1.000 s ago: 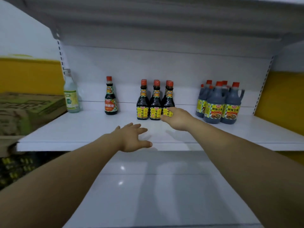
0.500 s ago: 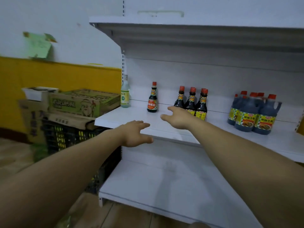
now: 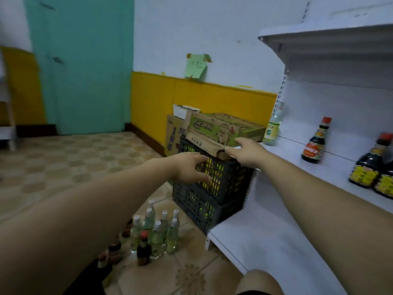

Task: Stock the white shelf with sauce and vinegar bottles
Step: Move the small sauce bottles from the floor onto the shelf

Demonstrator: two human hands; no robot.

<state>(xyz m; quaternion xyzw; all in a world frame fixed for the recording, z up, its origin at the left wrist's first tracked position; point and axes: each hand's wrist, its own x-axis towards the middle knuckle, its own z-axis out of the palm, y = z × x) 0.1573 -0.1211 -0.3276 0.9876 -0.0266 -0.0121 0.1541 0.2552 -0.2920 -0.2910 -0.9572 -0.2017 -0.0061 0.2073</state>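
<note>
The white shelf fills the right side. On its middle board stand a clear vinegar bottle, a small dark sauce bottle with a red cap and dark sauce bottles at the right edge. Several clear vinegar bottles and a few dark sauce bottles stand on the floor tiles below. My left hand hovers with spread fingers in front of the black crates, holding nothing. My right hand is stretched out empty by the shelf's left end.
Two stacked black plastic crates stand against the shelf's left side, with cardboard boxes on top and behind. A yellow and white wall and a teal door lie beyond. My knee shows at the bottom.
The view has swung left, away from the shelf front toward the crates and the floor bottles. Both hands, empty, have left the sauce bottles and now reach out near the crates.
</note>
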